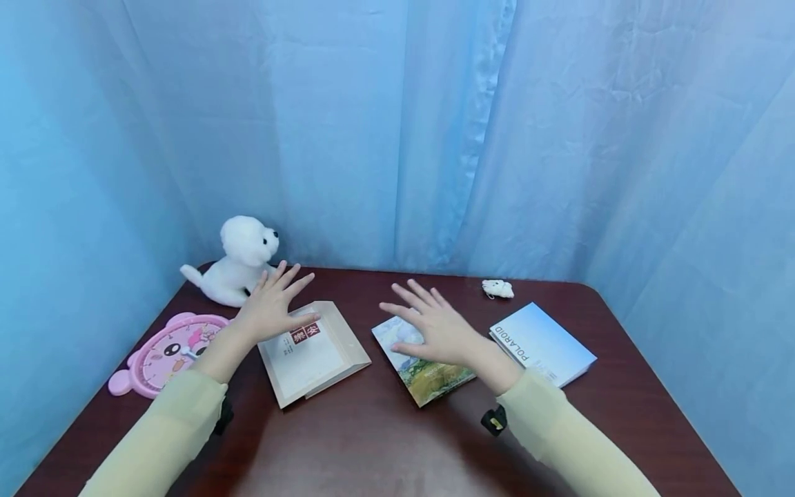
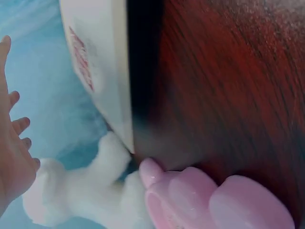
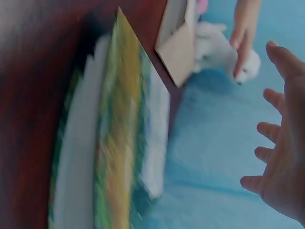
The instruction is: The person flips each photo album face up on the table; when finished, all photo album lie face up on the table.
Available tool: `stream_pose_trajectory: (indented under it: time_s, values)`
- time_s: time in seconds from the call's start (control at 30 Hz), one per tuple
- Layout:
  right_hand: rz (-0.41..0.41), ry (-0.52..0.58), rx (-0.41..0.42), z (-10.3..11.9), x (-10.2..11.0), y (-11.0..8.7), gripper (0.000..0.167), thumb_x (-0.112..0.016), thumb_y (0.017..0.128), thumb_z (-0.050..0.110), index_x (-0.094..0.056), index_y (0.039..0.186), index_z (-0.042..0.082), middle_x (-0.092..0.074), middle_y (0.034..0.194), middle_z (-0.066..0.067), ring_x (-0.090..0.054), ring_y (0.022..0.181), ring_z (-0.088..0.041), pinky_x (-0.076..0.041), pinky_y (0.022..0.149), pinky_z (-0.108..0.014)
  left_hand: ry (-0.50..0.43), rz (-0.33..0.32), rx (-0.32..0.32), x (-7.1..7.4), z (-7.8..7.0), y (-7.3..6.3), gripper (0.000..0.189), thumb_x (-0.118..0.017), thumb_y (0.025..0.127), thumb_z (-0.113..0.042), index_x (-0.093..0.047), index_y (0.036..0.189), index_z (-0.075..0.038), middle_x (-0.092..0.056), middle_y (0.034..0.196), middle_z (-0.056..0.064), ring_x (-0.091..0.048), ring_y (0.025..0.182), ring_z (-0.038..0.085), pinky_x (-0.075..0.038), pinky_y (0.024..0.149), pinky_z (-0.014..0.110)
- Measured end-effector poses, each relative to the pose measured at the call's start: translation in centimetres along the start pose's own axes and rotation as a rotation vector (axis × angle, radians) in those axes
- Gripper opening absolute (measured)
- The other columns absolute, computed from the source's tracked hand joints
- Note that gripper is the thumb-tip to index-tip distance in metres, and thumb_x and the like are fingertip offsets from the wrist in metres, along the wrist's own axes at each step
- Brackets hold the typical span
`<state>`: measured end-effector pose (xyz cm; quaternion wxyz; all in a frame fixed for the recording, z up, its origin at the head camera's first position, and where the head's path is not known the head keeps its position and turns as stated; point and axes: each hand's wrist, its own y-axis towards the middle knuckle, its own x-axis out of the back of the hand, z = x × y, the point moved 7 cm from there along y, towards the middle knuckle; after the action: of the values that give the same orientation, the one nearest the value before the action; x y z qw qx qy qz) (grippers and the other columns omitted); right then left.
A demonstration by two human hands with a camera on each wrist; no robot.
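Fingers spread, my left hand hovers over the upper left of a cream book with a red label and a folded flap. My right hand, also with fingers spread, is above a book with a painted landscape cover. Neither hand holds anything. In the left wrist view the cream book stands out beyond the left hand. The landscape book's thick page edges show in the right wrist view, apart from the right hand.
A white plush dog sits at the back left, behind a pink cartoon clock. On the right lie a white-and-blue POLAROID book and a small white trinket. Blue curtains hang around the dark red table.
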<state>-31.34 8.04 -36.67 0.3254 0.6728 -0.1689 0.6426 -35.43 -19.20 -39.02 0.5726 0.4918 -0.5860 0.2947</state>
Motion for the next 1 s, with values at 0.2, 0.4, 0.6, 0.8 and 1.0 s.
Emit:
stream_pose_trajectory:
  time_s: [0.2, 0.4, 0.6, 0.8, 1.0]
  values:
    - [0.065, 0.030, 0.073, 2.8, -4.2, 1.8, 0.071, -0.049, 0.088, 0.063, -0.031, 0.148, 0.029, -0.020, 0.157, -0.004, -0.011, 0.145, -0.027, -0.024, 0.110, -0.057, -0.059, 0.000, -0.007, -2.0, 1.5, 0.7, 0.086, -0.061, 0.081, -0.061, -0.031, 0.149, -0.017, -0.022, 0.155, 0.016, -0.009, 0.144, 0.036, -0.007, 0.115, 0.054]
    - [0.137, 0.032, 0.144, 4.3, -7.6, 2.6, 0.074, -0.052, 0.087, 0.061, -0.031, 0.149, 0.026, -0.020, 0.157, -0.006, -0.015, 0.145, -0.027, -0.025, 0.113, -0.048, -0.091, 0.031, -0.018, -3.9, 2.6, 1.2, 0.087, -0.064, 0.082, -0.056, -0.031, 0.148, -0.010, -0.026, 0.152, 0.020, -0.013, 0.143, 0.038, -0.011, 0.115, 0.053]
    - [0.167, 0.010, 0.198, 4.7, -10.1, 3.1, 0.074, -0.055, 0.088, 0.057, -0.028, 0.149, 0.027, -0.029, 0.154, -0.007, -0.027, 0.141, -0.026, -0.028, 0.112, -0.044, -0.118, 0.024, -0.054, -4.9, 2.7, 1.2, 0.086, -0.068, 0.079, -0.053, -0.037, 0.146, -0.007, -0.035, 0.147, 0.023, -0.025, 0.139, 0.041, -0.022, 0.111, 0.054]
    - [0.183, 0.017, 0.211, 4.6, -10.8, 3.3, 0.062, -0.057, 0.093, 0.041, -0.031, 0.148, 0.029, -0.041, 0.146, -0.005, -0.042, 0.132, -0.019, -0.032, 0.109, -0.044, -0.206, 0.075, -0.034, -5.6, 2.7, 1.2, 0.079, -0.070, 0.078, -0.052, -0.047, 0.139, -0.007, -0.048, 0.137, 0.021, -0.042, 0.128, 0.038, -0.033, 0.105, 0.054]
    - [0.137, 0.011, 0.191, 4.8, -10.5, 4.1, 0.056, -0.057, 0.094, 0.036, -0.037, 0.145, 0.021, -0.049, 0.135, -0.002, -0.051, 0.119, -0.016, -0.039, 0.104, -0.035, -0.412, 0.123, -0.025, -6.0, 2.4, 1.6, 0.062, -0.075, 0.080, -0.035, -0.056, 0.131, -0.005, -0.054, 0.131, 0.018, -0.048, 0.123, 0.035, -0.038, 0.102, 0.051]
